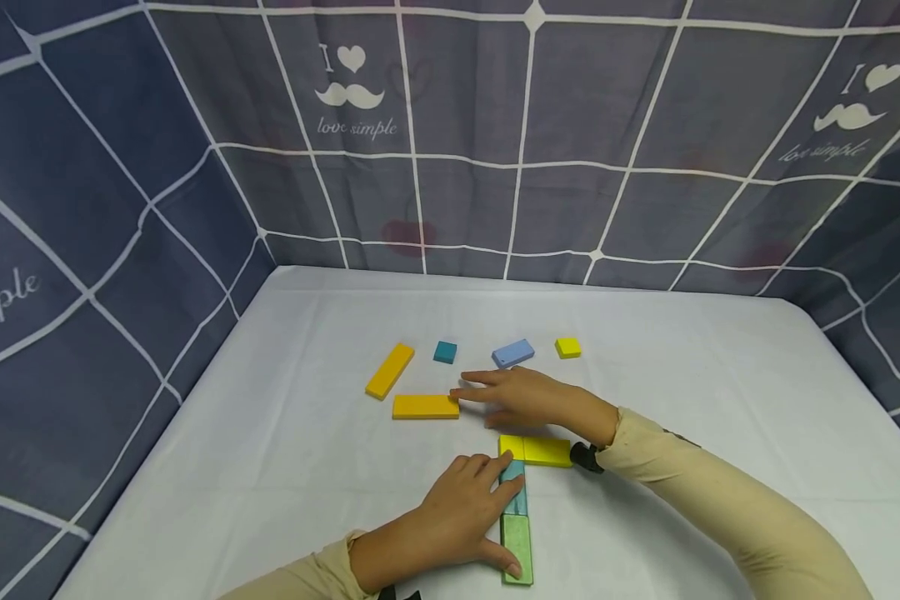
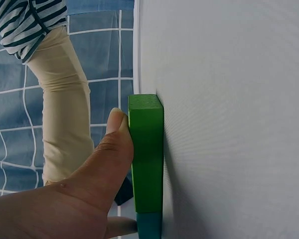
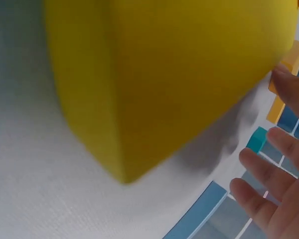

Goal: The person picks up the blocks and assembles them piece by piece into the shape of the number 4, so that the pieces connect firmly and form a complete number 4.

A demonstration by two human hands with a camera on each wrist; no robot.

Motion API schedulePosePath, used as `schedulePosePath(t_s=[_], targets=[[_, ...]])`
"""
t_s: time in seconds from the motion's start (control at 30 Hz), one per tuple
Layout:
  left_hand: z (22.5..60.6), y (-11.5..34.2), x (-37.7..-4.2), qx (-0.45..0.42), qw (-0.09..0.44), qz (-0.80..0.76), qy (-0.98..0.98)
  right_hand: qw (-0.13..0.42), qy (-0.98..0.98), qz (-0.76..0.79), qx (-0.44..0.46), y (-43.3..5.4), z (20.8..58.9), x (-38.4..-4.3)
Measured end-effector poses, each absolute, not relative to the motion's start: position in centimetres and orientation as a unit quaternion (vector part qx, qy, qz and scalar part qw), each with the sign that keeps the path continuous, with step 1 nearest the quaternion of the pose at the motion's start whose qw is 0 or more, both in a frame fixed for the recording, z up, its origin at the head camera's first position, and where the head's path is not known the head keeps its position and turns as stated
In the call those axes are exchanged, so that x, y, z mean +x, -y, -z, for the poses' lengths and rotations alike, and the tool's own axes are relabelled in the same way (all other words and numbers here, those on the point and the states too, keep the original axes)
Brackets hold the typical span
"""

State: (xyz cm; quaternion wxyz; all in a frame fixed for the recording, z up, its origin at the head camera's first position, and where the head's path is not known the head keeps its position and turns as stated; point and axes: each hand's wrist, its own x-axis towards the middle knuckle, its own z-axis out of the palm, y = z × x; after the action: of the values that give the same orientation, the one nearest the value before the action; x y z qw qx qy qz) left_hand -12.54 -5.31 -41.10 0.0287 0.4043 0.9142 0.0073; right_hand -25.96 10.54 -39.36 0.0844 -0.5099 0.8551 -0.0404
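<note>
On the white table, a green block (image 1: pixel 519 546), a light blue-teal section (image 1: pixel 520 502) and a yellow section (image 1: pixel 546 451) lie joined in an upside-down L. My left hand (image 1: pixel 461 512) rests along its left side, thumb on the green block and fingertips on the teal and yellow parts. Seen from the left wrist, the thumb presses the green block's face. My right hand (image 1: pixel 532 396) reaches over the table with straight, spread fingers, its fingertips at the right end of an orange block (image 1: pixel 422 407). Yellow fills much of the right wrist view, close and blurred.
Farther back lie a slanted orange block (image 1: pixel 390 371), a small teal block (image 1: pixel 445 352), a light blue block (image 1: pixel 513 353) and a small yellow block (image 1: pixel 567 347). A dark grid-patterned cloth (image 1: pixel 465 200) stands behind and at the sides of the table.
</note>
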Motion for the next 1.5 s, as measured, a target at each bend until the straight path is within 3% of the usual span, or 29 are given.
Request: schedulePosePath(t_s=[0.27, 0.7, 1.0, 1.2, 1.5], targets=[[41.2, 5.4, -12.5, 0.397, 0.035, -0.009, -0.917, 0.095, -0.838, 0.009, -0.538, -9.8, 38.8, -25.5], [41.1, 5.3, -12.6, 0.397, 0.032, -0.001, -0.917, 0.144, -0.877, 0.001, -0.458, -11.2, 38.0, -24.7], [41.0, 5.1, -12.5, 0.392, 0.046, -0.002, -0.919, 0.104, -0.885, -0.014, -0.453, -12.5, 37.7, -24.2], [40.9, 5.3, -12.4, 0.389, 0.043, -0.001, -0.920, 0.125, -0.886, -0.010, -0.446, -11.6, 36.7, -24.1], [41.0, 5.3, -12.3, 0.397, 0.035, -0.007, -0.917, 0.100, -0.883, -0.015, -0.459, -10.0, 36.8, -26.6]])
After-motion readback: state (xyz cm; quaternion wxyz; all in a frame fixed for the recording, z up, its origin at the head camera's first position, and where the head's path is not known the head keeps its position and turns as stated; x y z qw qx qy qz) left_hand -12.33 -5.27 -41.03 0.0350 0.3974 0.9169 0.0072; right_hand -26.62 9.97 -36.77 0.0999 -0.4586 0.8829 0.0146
